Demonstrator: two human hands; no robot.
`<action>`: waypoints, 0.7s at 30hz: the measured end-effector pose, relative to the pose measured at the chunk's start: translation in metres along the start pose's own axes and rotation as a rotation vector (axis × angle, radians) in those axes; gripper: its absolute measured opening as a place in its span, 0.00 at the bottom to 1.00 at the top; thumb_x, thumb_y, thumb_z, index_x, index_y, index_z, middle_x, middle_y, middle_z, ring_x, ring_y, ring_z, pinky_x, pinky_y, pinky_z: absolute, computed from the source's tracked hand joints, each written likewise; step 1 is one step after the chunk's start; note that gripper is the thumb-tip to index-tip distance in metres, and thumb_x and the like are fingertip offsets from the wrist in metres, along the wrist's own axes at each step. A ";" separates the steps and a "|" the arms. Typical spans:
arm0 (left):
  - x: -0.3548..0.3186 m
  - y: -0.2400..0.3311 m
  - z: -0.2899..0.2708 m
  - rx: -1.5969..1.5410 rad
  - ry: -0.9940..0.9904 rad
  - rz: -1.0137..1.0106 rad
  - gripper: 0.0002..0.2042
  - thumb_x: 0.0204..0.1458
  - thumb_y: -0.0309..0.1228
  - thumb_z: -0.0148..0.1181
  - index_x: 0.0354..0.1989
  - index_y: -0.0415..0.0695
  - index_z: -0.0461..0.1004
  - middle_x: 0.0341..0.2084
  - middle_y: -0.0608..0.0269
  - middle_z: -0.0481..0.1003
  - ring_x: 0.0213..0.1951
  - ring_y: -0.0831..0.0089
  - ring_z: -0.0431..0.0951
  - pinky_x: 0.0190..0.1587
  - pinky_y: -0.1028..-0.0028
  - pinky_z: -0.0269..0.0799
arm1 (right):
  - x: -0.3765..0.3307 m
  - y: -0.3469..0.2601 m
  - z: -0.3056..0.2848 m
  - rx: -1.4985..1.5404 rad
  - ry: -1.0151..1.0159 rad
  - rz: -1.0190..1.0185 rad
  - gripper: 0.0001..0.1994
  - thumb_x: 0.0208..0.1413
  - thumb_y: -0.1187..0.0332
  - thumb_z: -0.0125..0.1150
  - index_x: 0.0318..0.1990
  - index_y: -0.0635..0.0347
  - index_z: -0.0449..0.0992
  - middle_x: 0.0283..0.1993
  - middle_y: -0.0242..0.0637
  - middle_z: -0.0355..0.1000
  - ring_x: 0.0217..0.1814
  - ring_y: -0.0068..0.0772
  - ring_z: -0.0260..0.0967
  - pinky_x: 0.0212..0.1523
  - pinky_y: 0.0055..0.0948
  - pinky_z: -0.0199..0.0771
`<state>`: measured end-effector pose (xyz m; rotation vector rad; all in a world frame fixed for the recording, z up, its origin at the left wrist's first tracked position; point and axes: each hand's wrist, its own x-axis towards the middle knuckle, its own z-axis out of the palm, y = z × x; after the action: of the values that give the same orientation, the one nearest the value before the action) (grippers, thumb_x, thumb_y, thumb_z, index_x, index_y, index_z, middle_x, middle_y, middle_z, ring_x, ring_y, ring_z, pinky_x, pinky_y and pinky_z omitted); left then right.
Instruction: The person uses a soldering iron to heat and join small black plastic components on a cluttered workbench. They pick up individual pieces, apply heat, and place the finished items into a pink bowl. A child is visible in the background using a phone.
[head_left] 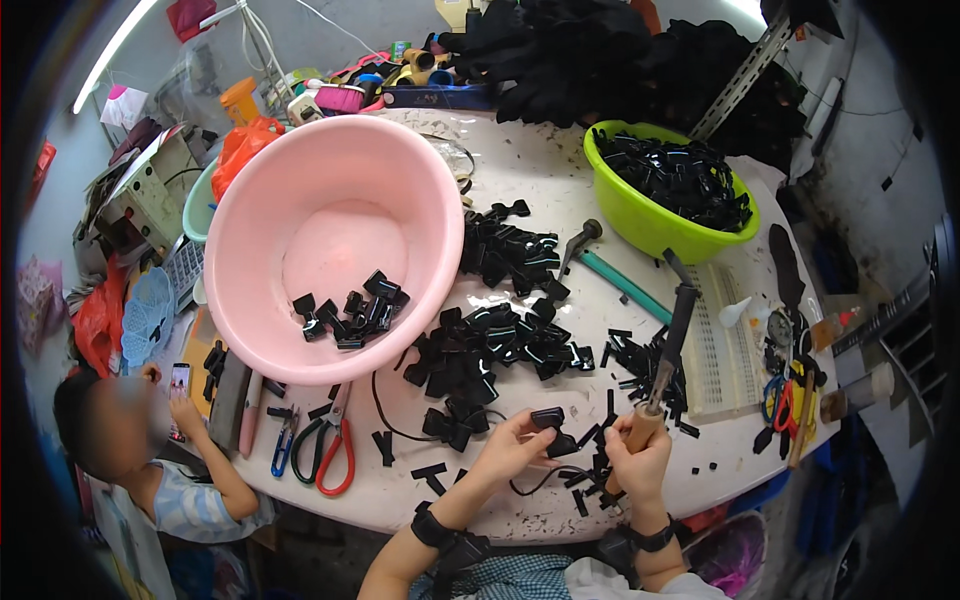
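My left hand [512,447] pinches a small glossy black bow [548,418] above the table's near edge. Closed around the wooden handle of a soldering iron [645,427] is my right hand [640,465]; the tool's metal shaft and dark end point up and away. A black cord loops on the table between my hands. Just beyond my left hand lies a pile of black bows [490,345]. Short black strips [640,360] are scattered beside the iron. More bows rest in the big pink basin [435,215] at left.
A green basin [655,235] full of black pieces stands far right, near a teal-handled hammer [625,285] and a ridged pale board [720,350]. Red-handled cutters [337,455] and blue snips [284,445] lie at left. A person [215,470] there holds a phone [180,385].
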<state>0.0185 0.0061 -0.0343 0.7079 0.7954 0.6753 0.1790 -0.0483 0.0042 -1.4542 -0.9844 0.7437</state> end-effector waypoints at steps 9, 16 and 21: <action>-0.004 0.004 0.003 0.394 0.017 0.056 0.09 0.46 0.22 0.55 0.36 0.36 0.67 0.30 0.62 0.70 0.31 0.78 0.72 0.33 0.77 0.75 | -0.006 -0.050 -0.024 0.339 -0.472 0.428 0.12 0.38 0.82 0.57 0.31 0.62 0.62 0.24 0.33 0.65 0.17 0.18 0.61 0.17 0.17 0.62; -0.002 -0.005 -0.003 0.198 -0.044 0.071 0.11 0.47 0.20 0.53 0.39 0.31 0.66 0.34 0.58 0.70 0.33 0.74 0.73 0.35 0.74 0.76 | -0.004 -0.014 0.002 -0.115 -0.421 0.259 0.11 0.39 0.74 0.59 0.32 0.63 0.66 0.25 0.30 0.67 0.25 0.16 0.63 0.27 0.19 0.66; -0.003 -0.005 -0.003 0.140 -0.076 0.017 0.12 0.47 0.19 0.52 0.41 0.30 0.66 0.34 0.56 0.70 0.34 0.73 0.73 0.35 0.74 0.76 | 0.002 0.005 0.012 -0.166 -0.286 0.223 0.11 0.39 0.71 0.60 0.31 0.63 0.67 0.24 0.31 0.68 0.24 0.18 0.64 0.26 0.20 0.66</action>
<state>0.0160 0.0022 -0.0383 0.8634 0.7730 0.6084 0.1703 -0.0406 -0.0023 -1.6506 -1.1324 1.0758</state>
